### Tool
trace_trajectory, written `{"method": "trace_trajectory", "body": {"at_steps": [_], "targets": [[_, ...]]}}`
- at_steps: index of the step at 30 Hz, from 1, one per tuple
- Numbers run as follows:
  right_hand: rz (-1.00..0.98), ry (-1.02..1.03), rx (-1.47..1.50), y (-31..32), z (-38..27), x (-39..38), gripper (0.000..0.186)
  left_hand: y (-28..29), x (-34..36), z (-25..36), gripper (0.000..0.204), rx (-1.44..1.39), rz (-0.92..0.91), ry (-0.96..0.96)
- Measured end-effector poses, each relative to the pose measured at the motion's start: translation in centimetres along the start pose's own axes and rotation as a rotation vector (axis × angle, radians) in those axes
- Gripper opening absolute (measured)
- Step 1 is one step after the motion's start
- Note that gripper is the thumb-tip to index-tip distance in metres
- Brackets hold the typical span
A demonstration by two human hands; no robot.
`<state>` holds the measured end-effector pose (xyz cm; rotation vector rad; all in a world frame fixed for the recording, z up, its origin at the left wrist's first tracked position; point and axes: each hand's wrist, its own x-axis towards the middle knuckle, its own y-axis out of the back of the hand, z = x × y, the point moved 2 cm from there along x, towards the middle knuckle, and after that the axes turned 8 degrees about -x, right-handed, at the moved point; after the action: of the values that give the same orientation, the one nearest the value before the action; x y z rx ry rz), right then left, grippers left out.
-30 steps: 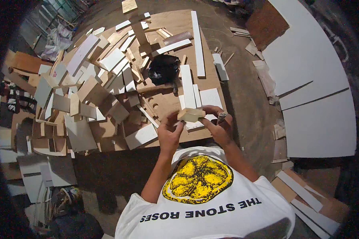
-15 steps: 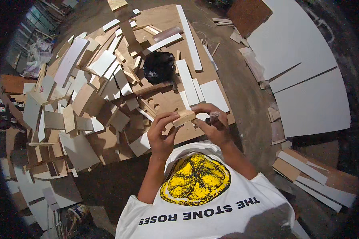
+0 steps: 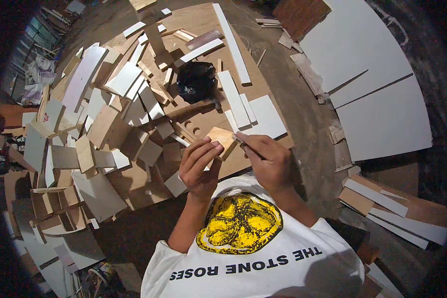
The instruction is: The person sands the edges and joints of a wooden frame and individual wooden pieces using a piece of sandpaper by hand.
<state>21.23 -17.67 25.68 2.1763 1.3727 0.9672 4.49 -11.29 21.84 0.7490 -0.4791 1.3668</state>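
My left hand [image 3: 199,168] is closed on a small pale wooden block [image 3: 222,138], its fingers along the block's left side. The block is held up over the near edge of the worktable, one broad face showing. At the block's right edge, my right hand [image 3: 270,161] pinches a small greyish piece [image 3: 237,139], too small to name. That piece appears to touch the block's edge.
A plywood-topped table [image 3: 203,119] carries a large heap of wood and white board offcuts [image 3: 129,79] on the left. Beyond my hands lie a black plastic bag [image 3: 196,82] and white strips [image 3: 234,99]. Large white panels [image 3: 377,99] stand to the right.
The block has turned so its broad face shows. My right hand has shifted from gripping the block's end to pressing the greyish piece at its right edge.
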Motion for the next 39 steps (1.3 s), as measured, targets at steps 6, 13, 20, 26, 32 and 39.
{"method": "trace_trajectory", "body": {"at_steps": [6,13,20,26,32,39], "targets": [[0.044,0.093,-0.164,-1.5,-0.9,-0.2,0.039,0.9,0.1,-0.3,0.032,0.05,0.018,-0.004],[-0.038,0.166,-0.174,-2.8,-0.7,-1.3,0.049,1.6,-0.1,-0.6,0.032,0.088,0.033,0.032],[-0.016,0.12,-0.155,-3.2,-1.1,-1.1,0.044,2.0,0.0,-0.1,0.032,0.116,0.054,0.004],[0.085,0.109,-0.188,-3.4,-1.2,-0.2,0.05,1.6,0.0,0.2,0.032,0.095,0.031,0.001],[0.042,0.12,-0.253,-3.2,-0.4,-0.2,0.054,1.5,-0.4,0.1,0.033,0.096,0.029,0.027],[0.035,0.108,-0.181,-2.5,-0.3,-0.5,0.05,0.7,-0.3,0.0,0.032,0.047,0.046,0.064]]}}
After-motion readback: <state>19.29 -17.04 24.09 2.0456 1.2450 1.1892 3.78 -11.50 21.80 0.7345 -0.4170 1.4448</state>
